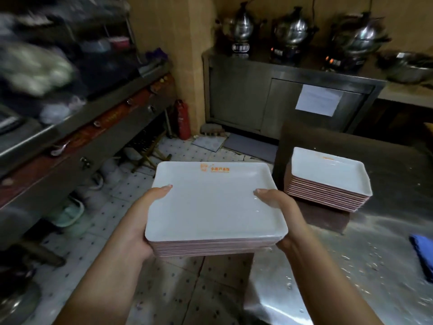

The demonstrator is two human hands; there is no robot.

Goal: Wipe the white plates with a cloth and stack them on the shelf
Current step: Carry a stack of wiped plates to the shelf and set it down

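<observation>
Two hands carry one stack of white plates (215,202) in the head view, lifted free over the floor. Left hand (143,221) clamps the stack's left edge, thumb laid on the top plate's rim, fingers tucked under, out of sight. Right hand (281,214) mirrors it on the right edge. So each grip is closed round the stack, pinching it top & bottom. Prob. held this way because the pile is heavy and slick: support on both sides keeps it level, so nothing slides off. Top plate's orange logo sits on the far side from the grips.

A second stack (328,181) rests on the counter (351,266), ahead & to the right of the right-hand grip, well apart from it. A blue cloth (423,256) lies further right on the same counter, near the frame edge. Counter is steel w/ water droplets on it.

Room: tiled floor (112,207) below the grips. Left of the left grip is a long steel unit, blurred. Far ahead, a steel cabinet (269,97) w/ three metal pots on burners. A red extinguisher (182,119) stands by the wall. Can't tell which shelf is the target.
</observation>
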